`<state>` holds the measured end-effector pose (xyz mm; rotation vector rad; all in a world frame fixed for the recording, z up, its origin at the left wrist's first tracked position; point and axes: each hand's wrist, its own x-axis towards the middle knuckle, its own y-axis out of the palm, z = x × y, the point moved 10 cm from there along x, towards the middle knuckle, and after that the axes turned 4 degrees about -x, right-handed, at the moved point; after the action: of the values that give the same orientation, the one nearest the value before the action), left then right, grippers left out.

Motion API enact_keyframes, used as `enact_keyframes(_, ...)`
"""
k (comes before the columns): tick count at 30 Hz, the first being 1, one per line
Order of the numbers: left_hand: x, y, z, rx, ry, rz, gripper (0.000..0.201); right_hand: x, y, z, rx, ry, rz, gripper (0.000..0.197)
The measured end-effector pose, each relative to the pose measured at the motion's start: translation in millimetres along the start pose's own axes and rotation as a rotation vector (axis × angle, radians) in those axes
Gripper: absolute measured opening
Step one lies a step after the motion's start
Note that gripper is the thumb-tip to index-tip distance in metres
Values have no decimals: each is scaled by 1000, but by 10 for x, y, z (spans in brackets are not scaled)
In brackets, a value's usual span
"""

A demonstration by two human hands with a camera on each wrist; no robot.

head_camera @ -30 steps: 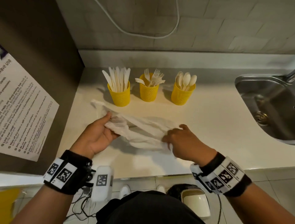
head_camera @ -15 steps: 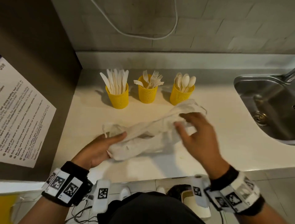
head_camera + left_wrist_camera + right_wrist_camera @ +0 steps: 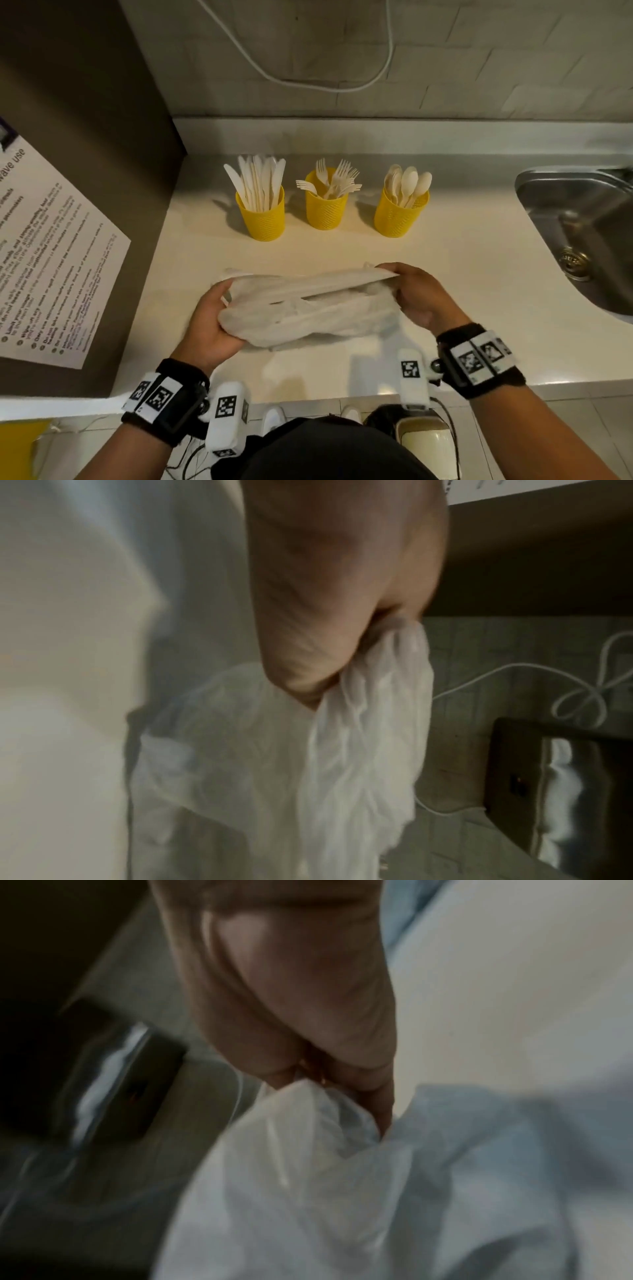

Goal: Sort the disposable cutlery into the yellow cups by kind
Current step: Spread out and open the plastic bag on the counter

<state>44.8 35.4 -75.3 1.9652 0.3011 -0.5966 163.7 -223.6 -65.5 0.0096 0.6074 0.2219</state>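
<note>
Three yellow cups stand in a row at the back of the counter: the left cup (image 3: 262,219) holds knives, the middle cup (image 3: 325,209) holds forks, the right cup (image 3: 399,216) holds spoons. Nearer to me, both hands hold a crumpled white plastic bag (image 3: 308,308) stretched between them over the counter. My left hand (image 3: 214,318) grips its left end, shown bunched in the fist in the left wrist view (image 3: 363,718). My right hand (image 3: 411,291) pinches its right end, with the bag (image 3: 308,1150) running from the fingers in the right wrist view.
A steel sink (image 3: 582,233) is set into the counter at the right. A brown wall with a printed notice (image 3: 51,257) closes off the left side. A white cable (image 3: 308,78) hangs on the tiled back wall. The counter's front edge (image 3: 308,394) is just below my wrists.
The bag has been gathered and lifted nearer to me. My right hand went from its left-centre out to its right end and now pinches it. My left hand slid under the left end.
</note>
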Motion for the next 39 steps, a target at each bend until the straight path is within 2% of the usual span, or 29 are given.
enact_keyframes(2,-4,9,49,219,-62,48,57,21,24,-104,300,196,53,28)
enact_keyframes(4,46,-95,127,681,-126,6,66,14,115,-144,327,294,107,30)
enact_keyframes(5,58,-144,142,887,-155,-34,62,12,166,-183,311,327,138,31)
enact_keyframes(7,67,-216,147,1010,-205,-114,51,25,211,-275,261,360,159,37)
enact_keyframes(9,84,-198,199,806,-239,-83,50,33,202,-279,231,357,129,41)
enact_keyframes(11,108,-126,241,422,-209,-58,52,-3,161,-272,254,370,92,41)
enact_keyframes(13,155,-93,213,115,-132,-27,68,-32,192,-260,329,365,152,40)
enact_keyframes(14,149,-17,200,-1,-110,23,67,-13,159,-241,325,325,169,46)
enact_keyframes(16,133,144,172,-121,-57,106,38,-60,265,-162,492,315,317,51)
enact_keyframes(18,104,150,126,-130,0,34,36,5,196,-157,584,271,294,38)
enact_keyframes(19,54,153,71,-71,30,-22,40,15,194,-113,641,211,274,34)
enact_keyframes(20,8,147,4,6,47,-53,37,23,137,-104,554,159,218,31)
enact_keyframes(21,-24,146,-56,97,48,-55,28,68,64,-131,441,174,141,28)
enact_keyframes(22,-48,87,-118,227,34,-66,32,78,-58,-103,228,130,62,29)
enact_keyframes(23,-56,-61,-231,395,40,-123,47,65,-215,-12,-6,32,-37,36)
enact_keyframes(24,-91,-185,-404,549,103,-215,54,17,-403,126,-277,-111,-177,45)
enact_keyframes(25,-165,-231,-647,695,246,-321,55,-112,-501,345,-496,-282,-317,47)
enact_keyframes(26,-274,-143,-907,849,457,-392,50,-300,-486,563,-625,-472,-412,41)
enact_keyframes(27,-400,124,-1064,980,675,-382,43,-481,-375,745,-669,-648,-442,33)
enact_keyframes(28,-489,473,-1067,1094,844,-285,37,-608,-192,865,-705,-788,-406,28)
enact_keyframes(29,-519,851,-923,1228,940,-149,32,-685,65,925,-768,-890,-314,28)
enact_keyframes(30,-439,1145,-702,1404,958,-12,25,-704,350,917,-865,-945,-189,30)
enact_keyframes(31,-279,1343,-413,1614,909,105,20,-653,622,828,-1001,-937,-59,32)
enact_keyframes(32,-98,1421,-101,1843,794,186,18,-556,837,683,-1182,-871,41,34)
enact_keyframes(34,203,1231,290,2244,485,214,18,-357,959,386,-1551,-666,107,33)
enact_keyframes(35,266,1083,374,2373,361,213,15,-314,914,263,-1685,-559,128,30)
enact_keyframes(37,239,847,516,2507,166,258,14,-324,797,-5,-1805,-371,232,18)
enact_keyframes(39,192,683,659,2547,57,294,27,-359,704,-249,-1830,-236,307,17)
